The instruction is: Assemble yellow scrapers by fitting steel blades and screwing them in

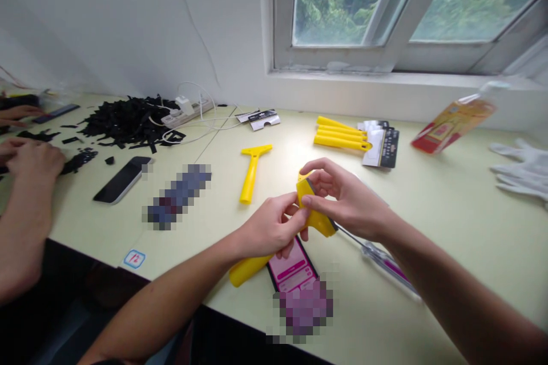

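Above the table [449,211], both hands [274,228] grip a yellow scraper [314,218].

The desk [449,205] lay bare to the right of the hands, as far as the gloves [524,168] at its edge. A screwdriver [387,262] lay just under the right wrist, and a phone [291,271] sat beneath the left hand [269,228]. Ahead, a lone scraper [252,171] and a scraper stack [340,136] left a clear lane between them. On the left, another phone [122,178], black scraps [128,120] and a co-worker's arm [25,205] crowded the desk.
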Action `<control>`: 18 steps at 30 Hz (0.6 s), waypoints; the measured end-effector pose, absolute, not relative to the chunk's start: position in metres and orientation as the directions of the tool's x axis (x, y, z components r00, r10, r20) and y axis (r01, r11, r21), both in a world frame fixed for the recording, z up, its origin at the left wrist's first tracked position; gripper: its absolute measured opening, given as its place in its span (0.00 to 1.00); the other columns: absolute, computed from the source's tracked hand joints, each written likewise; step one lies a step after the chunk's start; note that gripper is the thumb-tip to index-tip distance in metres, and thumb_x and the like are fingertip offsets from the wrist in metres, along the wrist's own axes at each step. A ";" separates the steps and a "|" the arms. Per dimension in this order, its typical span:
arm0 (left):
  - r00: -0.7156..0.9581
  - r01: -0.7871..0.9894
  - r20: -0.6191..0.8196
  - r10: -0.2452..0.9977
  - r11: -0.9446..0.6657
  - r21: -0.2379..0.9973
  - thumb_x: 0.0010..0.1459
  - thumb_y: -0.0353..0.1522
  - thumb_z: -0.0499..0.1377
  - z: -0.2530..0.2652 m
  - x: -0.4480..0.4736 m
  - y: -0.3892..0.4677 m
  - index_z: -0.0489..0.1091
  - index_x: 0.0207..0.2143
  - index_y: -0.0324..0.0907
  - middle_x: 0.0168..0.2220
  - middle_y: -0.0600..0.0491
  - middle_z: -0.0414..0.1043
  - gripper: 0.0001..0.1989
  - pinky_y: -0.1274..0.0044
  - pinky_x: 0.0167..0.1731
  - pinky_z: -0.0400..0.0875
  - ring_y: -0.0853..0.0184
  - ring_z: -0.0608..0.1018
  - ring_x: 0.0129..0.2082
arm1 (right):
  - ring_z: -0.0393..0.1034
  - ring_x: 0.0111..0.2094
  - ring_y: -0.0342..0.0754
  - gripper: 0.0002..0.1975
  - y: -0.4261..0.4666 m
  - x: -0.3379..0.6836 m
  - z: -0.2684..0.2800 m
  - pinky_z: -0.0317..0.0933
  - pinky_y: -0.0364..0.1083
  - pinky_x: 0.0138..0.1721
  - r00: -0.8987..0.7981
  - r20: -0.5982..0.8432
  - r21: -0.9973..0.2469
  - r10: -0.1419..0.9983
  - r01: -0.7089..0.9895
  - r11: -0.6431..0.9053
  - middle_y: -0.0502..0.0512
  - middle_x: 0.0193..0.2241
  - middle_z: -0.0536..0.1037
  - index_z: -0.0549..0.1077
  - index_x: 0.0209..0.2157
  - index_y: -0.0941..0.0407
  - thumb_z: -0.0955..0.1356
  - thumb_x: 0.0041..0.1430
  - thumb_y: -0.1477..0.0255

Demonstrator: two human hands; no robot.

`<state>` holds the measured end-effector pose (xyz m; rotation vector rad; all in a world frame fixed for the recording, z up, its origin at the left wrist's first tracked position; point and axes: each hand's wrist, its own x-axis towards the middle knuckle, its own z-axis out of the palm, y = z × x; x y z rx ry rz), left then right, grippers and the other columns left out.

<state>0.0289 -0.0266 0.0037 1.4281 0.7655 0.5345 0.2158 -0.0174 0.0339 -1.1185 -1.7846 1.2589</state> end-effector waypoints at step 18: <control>0.660 -0.037 -0.179 0.730 0.269 0.962 0.65 0.45 0.51 0.007 0.022 -0.015 0.61 0.41 0.40 0.29 0.54 0.72 0.16 0.83 0.11 0.65 0.75 0.70 0.12 | 0.70 0.32 0.45 0.19 -0.012 0.221 0.028 0.63 0.44 0.30 -0.457 -0.067 -0.990 0.887 0.144 0.000 0.52 0.36 0.73 0.57 0.53 0.52 0.66 0.65 0.63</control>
